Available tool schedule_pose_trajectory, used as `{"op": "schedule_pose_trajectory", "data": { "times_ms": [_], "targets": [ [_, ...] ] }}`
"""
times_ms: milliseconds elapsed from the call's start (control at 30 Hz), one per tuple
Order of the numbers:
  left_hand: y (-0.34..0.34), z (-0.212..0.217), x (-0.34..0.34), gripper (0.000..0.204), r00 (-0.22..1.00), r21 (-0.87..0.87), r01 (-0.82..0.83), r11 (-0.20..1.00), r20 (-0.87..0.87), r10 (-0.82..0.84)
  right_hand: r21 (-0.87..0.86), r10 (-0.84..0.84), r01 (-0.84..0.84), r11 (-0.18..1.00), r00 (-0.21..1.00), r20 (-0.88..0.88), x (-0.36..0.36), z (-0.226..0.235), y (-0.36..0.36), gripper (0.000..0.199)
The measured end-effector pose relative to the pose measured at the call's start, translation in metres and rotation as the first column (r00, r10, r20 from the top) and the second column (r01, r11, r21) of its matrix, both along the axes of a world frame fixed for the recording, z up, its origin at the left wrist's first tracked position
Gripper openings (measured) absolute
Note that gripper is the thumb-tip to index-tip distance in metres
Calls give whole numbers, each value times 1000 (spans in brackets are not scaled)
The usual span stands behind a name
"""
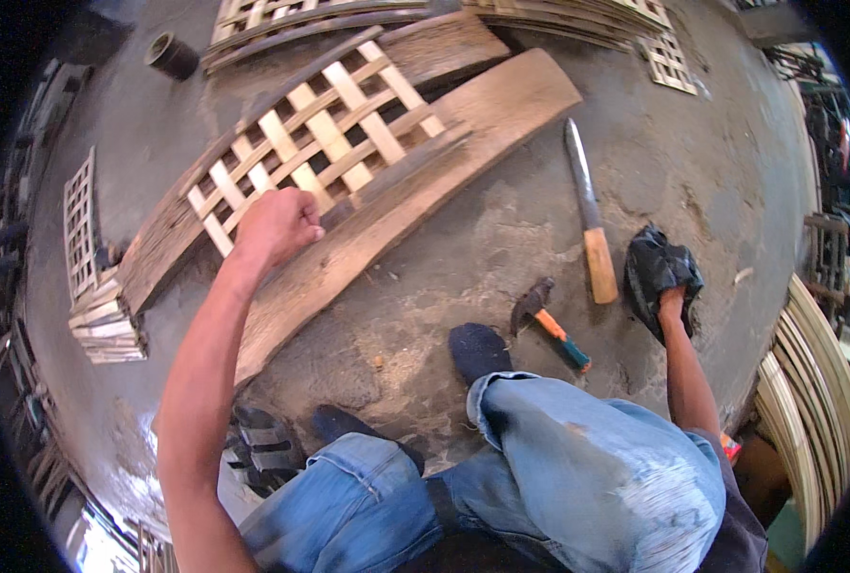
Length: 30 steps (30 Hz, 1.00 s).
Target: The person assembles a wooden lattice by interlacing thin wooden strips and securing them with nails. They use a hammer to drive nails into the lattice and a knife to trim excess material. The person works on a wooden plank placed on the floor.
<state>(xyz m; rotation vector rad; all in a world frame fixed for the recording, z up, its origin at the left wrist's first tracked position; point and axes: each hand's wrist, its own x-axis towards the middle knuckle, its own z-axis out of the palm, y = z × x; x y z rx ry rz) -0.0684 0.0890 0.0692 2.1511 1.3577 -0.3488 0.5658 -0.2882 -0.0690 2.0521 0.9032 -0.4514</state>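
Note:
My left hand [277, 227] is closed in a fist at the near edge of a woven wooden lattice panel [327, 137]. Whatever its curled fingers hold, if anything, is hidden. The panel, made of crossed pale slats with darker rails along its long sides, lies tilted across two thick wooden planks [530, 91]. Off to the right, my right hand [671, 300] reaches into a crumpled black plastic bag [649, 267] on the floor, which covers its fingers. Between my hands lie a claw hammer [558, 334] with an orange and green handle and a long knife [597, 258] with a wooden handle.
More lattice panels [530, 21] are stacked at the back. Another small panel [79, 229] stands by a pile of slats [108, 320] at left. A dark cylinder [171, 55] sits at the far left. Bundled long strips [811, 411] curve along the right. My feet [479, 351] rest near the hammer.

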Motion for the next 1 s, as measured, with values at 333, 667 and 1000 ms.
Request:
{"op": "schedule_pose_trajectory", "data": {
  "times_ms": [333,667,1000],
  "targets": [
    [1,-1,8,18,1000,-68,-19,998,-10,18,454,95,-76,888,995,-19,24,-5,-18,47],
    [0,0,8,17,999,-66,-33,997,22,35,518,110,-82,852,994,-25,14,3,-3,42],
    [1,-1,8,19,1000,-66,-24,997,-1,24,629,146,-114,769,989,1,6,25,-6,36]
  ]
}}
